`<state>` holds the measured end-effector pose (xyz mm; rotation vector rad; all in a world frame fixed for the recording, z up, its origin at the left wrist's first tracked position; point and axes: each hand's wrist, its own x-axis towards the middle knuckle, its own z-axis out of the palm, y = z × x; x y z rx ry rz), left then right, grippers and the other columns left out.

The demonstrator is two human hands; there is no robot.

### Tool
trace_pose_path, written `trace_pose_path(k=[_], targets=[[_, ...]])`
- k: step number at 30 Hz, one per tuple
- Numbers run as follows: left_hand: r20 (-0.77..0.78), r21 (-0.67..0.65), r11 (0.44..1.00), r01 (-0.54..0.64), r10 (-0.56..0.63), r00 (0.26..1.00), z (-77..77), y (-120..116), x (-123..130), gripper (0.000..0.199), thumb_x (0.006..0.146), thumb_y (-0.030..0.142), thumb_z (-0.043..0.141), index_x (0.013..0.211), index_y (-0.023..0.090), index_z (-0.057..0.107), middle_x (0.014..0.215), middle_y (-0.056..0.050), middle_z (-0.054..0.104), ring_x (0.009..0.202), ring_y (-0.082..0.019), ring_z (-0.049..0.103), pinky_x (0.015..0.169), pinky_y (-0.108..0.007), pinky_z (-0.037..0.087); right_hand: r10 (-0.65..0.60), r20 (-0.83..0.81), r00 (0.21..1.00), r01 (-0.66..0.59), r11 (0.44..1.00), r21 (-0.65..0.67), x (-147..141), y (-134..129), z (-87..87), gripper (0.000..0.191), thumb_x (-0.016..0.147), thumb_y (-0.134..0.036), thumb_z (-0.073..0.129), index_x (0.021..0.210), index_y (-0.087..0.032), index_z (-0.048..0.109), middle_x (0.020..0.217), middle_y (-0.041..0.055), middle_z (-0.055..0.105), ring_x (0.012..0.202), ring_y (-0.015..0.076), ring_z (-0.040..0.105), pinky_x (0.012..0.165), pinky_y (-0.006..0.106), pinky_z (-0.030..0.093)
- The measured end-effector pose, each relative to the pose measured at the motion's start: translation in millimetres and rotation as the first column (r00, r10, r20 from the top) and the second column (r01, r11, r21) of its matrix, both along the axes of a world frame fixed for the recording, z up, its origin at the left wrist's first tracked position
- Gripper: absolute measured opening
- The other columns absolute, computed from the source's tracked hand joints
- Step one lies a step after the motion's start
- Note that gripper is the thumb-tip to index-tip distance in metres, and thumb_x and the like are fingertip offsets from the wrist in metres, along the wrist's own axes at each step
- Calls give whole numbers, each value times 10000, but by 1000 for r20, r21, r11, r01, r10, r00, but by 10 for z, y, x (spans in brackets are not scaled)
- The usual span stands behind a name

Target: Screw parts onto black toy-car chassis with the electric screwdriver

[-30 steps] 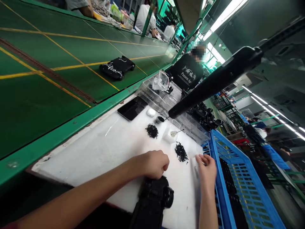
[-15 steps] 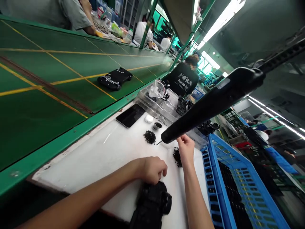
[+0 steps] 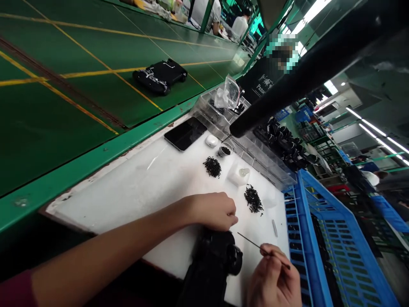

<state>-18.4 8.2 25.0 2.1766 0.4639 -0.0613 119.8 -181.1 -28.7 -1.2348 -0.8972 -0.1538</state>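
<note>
Right hand (image 3: 273, 277): thumb and forefinger pinch a thin black pick (image 3: 255, 245), its slender straight shaft pointing toward a matte black plastic housing (image 3: 212, 262). Left hand (image 3: 214, 211) curled loosely, fingers closed, resting just above that housing. A rough heap of tiny black parts (image 3: 253, 198) lies on the smooth white sheet (image 3: 128, 200), near a blue perforated plastic crate (image 3: 306, 221).

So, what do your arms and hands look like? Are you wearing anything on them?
The left hand and right hand are bare, with no gloves, and no rings show. The left forearm is bare too, and it ends in a dark red sleeve. No sleeve shows on the right.
</note>
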Motion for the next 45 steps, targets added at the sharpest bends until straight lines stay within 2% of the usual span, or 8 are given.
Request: trace_pose_path(k=[3, 12, 18, 29, 35, 38, 42, 45], targets=[[0, -6, 1000, -25, 25, 1000, 20, -7, -7, 400, 963, 432, 464, 854, 176, 751, 841, -118, 727, 734, -240, 617, 602, -325, 383, 48, 41, 998, -46, 997, -61, -30, -22, -53, 96, 960, -154, 676, 1037, -192, 718, 892, 44, 728, 838, 222, 692, 715, 380, 487], [-38, -82, 995, -55, 52, 998, 82, -9, -36, 323, 926, 360, 500, 745, 193, 709, 777, -74, 706, 655, -195, 570, 547, -307, 341, 138, 174, 975, -119, 986, -114, -30, -39, -82, 147, 972, -65, 613, 1061, -130, 710, 910, 95, 735, 836, 235, 712, 675, 360, 515], [-77, -146, 982, -121, 111, 991, 66, -24, -40, 524, 972, 586, 408, 767, 194, 689, 880, -93, 737, 745, -218, 640, 631, -317, 409, 164, 183, 969, -126, 971, -203, -8, -76, -87, 122, 970, -88, 636, 1062, -129, 705, 927, 114, 741, 856, 253, 720, 685, 383, 547], [-73, -169, 975, -142, 131, 989, -22, -40, 6, 634, 990, 643, 340, 860, 171, 742, 890, -135, 754, 916, -284, 682, 821, -351, 462, 148, 199, 969, -99, 966, -237, 1, -111, 11, 108, 968, -106, 650, 1051, -146, 706, 925, 98, 742, 859, 249, 723, 698, 390, 549], [-48, -180, 978, -101, 94, 994, -2, 1, -12, 708, 995, 696, 267, 793, 178, 707, 908, -138, 757, 887, -277, 682, 809, -360, 473, -75, 245, 967, 69, 997, 34, 154, 539, 613, 63, 909, -180, 746, 969, -161, 734, 858, 59, 733, 765, 218, 708, 680, 377, 550], [-49, -207, 973, -106, 97, 994, 22, 20, -48, 747, 1000, 711, 222, 750, 188, 694, 894, -117, 762, 822, -252, 687, 769, -344, 486, -74, 241, 968, 80, 997, -14, 324, 1017, 859, 110, 914, -258, 749, 941, -153, 729, 880, 74, 741, 783, 218, 723, 716, 365, 573], [-36, -271, 955, -124, 119, 992, 13, 27, -79, 736, 993, 718, 256, 714, 190, 688, 857, -107, 761, 767, -246, 689, 758, -350, 496, 62, 239, 969, 3, 965, -261, 509, 1472, 792, 210, 953, -364, 684, 940, -158, 721, 931, 75, 742, 851, 208, 700, 799, 345, 553], [-23, -279, 952, -123, 121, 992, -11, 27, -77, 734, 996, 708, 259, 701, 190, 688, 849, -105, 765, 777, -247, 695, 786, -349, 504, 194, 184, 964, -83, 870, -486, 586, 1667, 589, 264, 923, -407, 704, 868, -151, 736, 839, 49, 719, 767, 186, 647, 699, 297, 511]])
